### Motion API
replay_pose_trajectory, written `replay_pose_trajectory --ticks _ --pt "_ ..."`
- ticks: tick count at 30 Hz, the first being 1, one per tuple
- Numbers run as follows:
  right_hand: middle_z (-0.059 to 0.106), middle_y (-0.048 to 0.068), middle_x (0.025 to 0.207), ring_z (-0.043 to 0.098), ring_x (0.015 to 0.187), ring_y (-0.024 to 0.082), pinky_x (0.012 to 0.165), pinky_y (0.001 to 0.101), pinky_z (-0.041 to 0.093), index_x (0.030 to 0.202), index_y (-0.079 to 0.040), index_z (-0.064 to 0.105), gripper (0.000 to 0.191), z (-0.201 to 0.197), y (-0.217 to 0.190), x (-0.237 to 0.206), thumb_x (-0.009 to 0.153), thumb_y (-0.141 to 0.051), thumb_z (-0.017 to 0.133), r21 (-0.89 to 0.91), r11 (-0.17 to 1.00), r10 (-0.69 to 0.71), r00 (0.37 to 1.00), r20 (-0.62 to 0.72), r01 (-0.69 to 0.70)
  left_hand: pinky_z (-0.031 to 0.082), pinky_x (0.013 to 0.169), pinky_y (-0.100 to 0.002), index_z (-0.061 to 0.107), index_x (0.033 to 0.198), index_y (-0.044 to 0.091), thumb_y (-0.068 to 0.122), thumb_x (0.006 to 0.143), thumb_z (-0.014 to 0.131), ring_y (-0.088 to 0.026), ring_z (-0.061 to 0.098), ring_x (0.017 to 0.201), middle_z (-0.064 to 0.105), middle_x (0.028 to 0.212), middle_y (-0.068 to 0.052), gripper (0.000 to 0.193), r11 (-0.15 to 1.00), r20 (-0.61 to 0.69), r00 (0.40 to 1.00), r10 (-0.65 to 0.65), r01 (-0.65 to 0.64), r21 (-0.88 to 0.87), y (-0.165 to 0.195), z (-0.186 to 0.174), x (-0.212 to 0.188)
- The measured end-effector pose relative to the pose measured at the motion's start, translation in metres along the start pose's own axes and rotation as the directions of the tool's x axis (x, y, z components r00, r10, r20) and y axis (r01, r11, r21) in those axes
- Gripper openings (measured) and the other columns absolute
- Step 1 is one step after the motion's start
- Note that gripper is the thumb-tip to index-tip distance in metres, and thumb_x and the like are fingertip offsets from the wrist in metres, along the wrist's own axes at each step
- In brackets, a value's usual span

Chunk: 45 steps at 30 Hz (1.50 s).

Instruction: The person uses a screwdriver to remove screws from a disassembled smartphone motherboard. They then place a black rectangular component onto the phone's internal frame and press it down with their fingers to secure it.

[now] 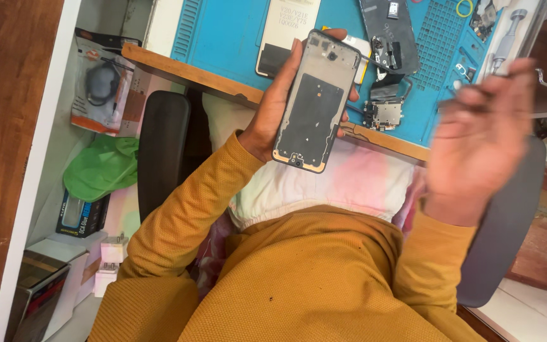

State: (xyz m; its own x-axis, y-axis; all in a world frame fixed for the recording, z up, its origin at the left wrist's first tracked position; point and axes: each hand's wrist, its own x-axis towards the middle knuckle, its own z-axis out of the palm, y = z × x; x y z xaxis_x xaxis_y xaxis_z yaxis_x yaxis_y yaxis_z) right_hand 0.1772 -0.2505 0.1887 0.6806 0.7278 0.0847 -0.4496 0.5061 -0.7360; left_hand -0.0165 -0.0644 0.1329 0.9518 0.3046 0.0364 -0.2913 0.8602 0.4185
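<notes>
My left hand holds an opened phone frame, its bare dark inner side facing me, tilted over my lap in front of the desk edge. My right hand is raised at the right, blurred, fingers apart and holding nothing. On the blue work mat lie a white phone panel, a dark phone back part and a small circuit board piece. My sleeves are mustard yellow.
A black chair armrest stands left of me, another at the right. Left on the floor and shelf are a green bag, packaged goods, boxes and white chargers. A metal tool lies at the mat's right end.
</notes>
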Motion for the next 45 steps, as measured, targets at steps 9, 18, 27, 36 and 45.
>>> replay_pose_trajectory --ticks 9,18,27,36,45 --pt "0.037 0.003 0.082 0.031 0.07 0.013 0.062 0.0232 0.027 0.093 -0.005 0.043 0.026 -0.162 -0.073 -0.002 0.118 -0.004 0.049 -0.124 0.942 -0.318 0.948 -0.031 0.312 0.063 0.074 -0.036 0.036 0.161 0.023 0.065 0.109 0.023 -0.022 0.07 0.083 0.064 0.11 -0.02 0.068 0.999 0.048 0.999 0.025 -0.027 0.04 -0.004 0.001 0.0" --pt "0.045 0.004 0.088 0.042 0.076 0.012 0.066 0.0222 0.033 0.099 -0.006 0.051 0.02 -0.149 -0.069 0.002 0.118 -0.003 0.054 -0.113 0.951 -0.299 0.949 -0.1 0.288 0.064 0.075 -0.037 0.034 0.161 0.023 0.07 0.104 0.027 -0.021 0.07 0.088 0.065 0.116 -0.018 0.074 0.966 0.02 1.0 0.01 -0.015 0.258 -0.004 0.011 -0.002" --pt "0.072 0.003 0.124 0.065 0.103 0.007 0.082 0.0227 0.054 0.123 -0.007 0.07 0.015 0.034 0.007 -0.003 0.111 -0.015 0.066 -0.634 0.771 0.094 0.995 0.026 -0.056 0.065 0.074 -0.036 0.032 0.161 0.024 0.07 0.105 0.027 -0.02 0.07 0.086 0.065 0.115 -0.017 0.072 0.946 0.005 1.0 0.015 -0.016 0.323 -0.003 0.014 -0.003" --pt "0.075 0.009 0.108 0.07 0.083 0.011 0.071 0.0209 0.059 0.126 0.002 0.073 0.021 0.081 0.054 0.002 0.105 -0.002 0.076 -0.809 0.571 0.014 0.983 0.181 0.141 0.066 0.069 -0.035 0.037 0.157 0.007 0.065 0.106 0.031 -0.019 0.072 0.083 0.066 0.111 -0.018 0.078 0.946 -0.104 0.994 0.017 0.018 0.323 -0.012 0.007 0.0" --pt "0.07 0.009 0.111 0.071 0.096 0.011 0.082 0.0214 0.06 0.123 0.008 0.072 0.018 0.084 0.08 0.01 0.107 0.003 0.076 -0.773 0.583 -0.123 0.968 0.22 0.25 0.064 0.065 -0.034 0.031 0.159 0.007 0.064 0.104 0.034 -0.019 0.072 0.081 0.066 0.107 -0.017 0.079 0.962 -0.172 0.985 0.017 0.031 0.272 -0.017 -0.001 0.002"
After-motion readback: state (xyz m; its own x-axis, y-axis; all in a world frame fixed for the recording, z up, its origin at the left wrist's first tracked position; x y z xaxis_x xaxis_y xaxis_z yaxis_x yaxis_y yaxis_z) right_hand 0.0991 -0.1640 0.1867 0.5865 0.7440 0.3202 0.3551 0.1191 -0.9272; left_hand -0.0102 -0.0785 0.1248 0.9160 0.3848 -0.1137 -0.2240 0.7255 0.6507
